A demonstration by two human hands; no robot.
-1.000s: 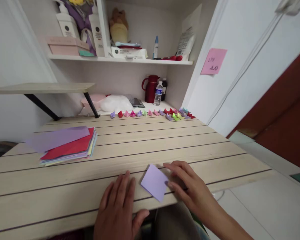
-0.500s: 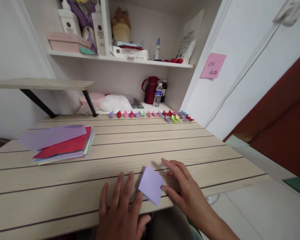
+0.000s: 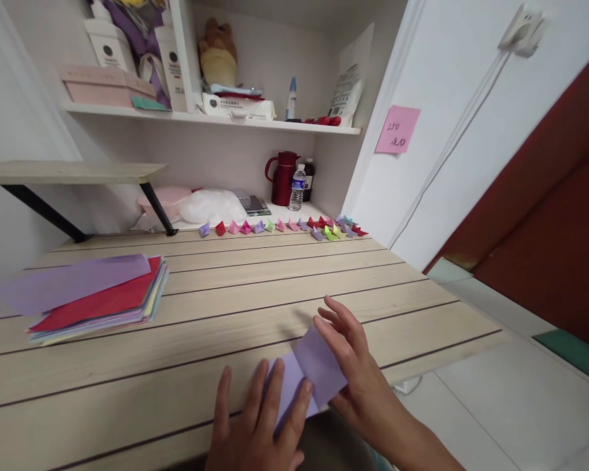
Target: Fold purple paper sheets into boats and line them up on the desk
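A sheet of purple paper [image 3: 319,364] lies near the table's front edge, creased, with its right half lifted at an angle. My left hand [image 3: 262,418] rests on the paper's left half, fingers spread and stretched out. The raised half is in my right hand [image 3: 356,366], fingers along its far side and top, the thumb partly hidden behind it. To the left sits a stack of coloured paper [image 3: 112,297], red and purple sheets on top. Small folded paper pieces [image 3: 245,227] in several colours line the table's back edge.
A wooden riser [image 3: 69,171] on black brackets stands at the back left. Behind the table is a white shelf [image 3: 216,120] with bottles and boxes. A red jug [image 3: 283,180] and a water bottle [image 3: 297,188] stand below it. A pink note [image 3: 397,129] is on the wall.
The folded purple square has been opened out, its right half now raised by my right hand. My left hand has moved right onto the paper. The view has shifted slightly.
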